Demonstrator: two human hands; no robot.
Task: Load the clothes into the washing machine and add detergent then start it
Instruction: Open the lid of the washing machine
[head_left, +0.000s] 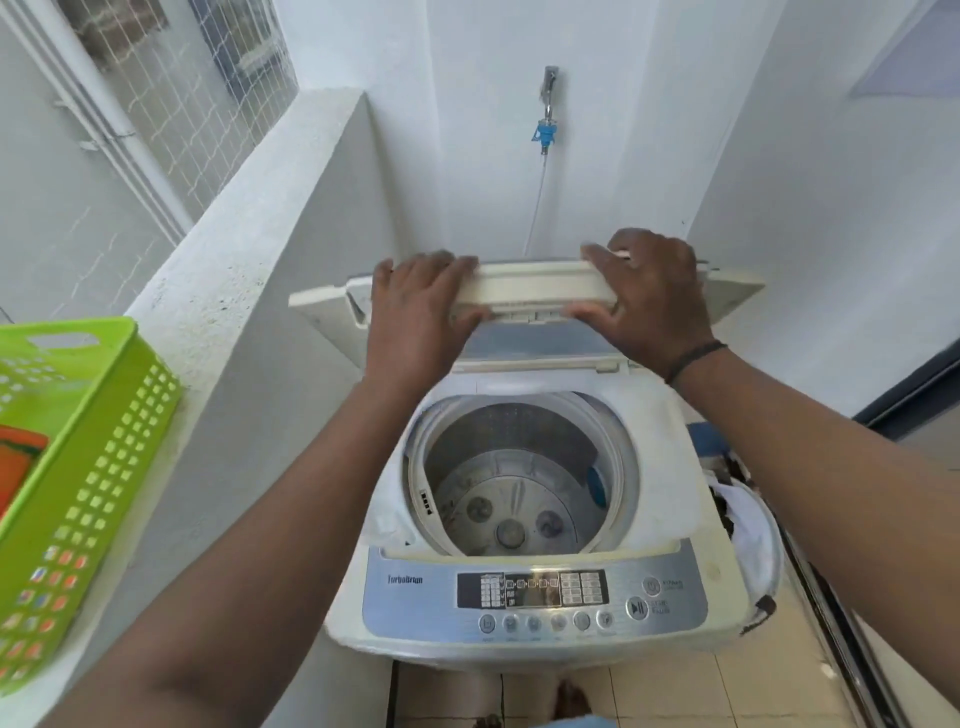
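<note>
Head view, both arms outstretched, fingers of each hand curled round raised lid

White top-load washing machine, lid folded up at back, held by both hands; drum below the grip open, no clothes inside.

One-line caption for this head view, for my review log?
Both hands, left hand and right hand, grip the folded lid above the washing machine's empty drum.
</note>
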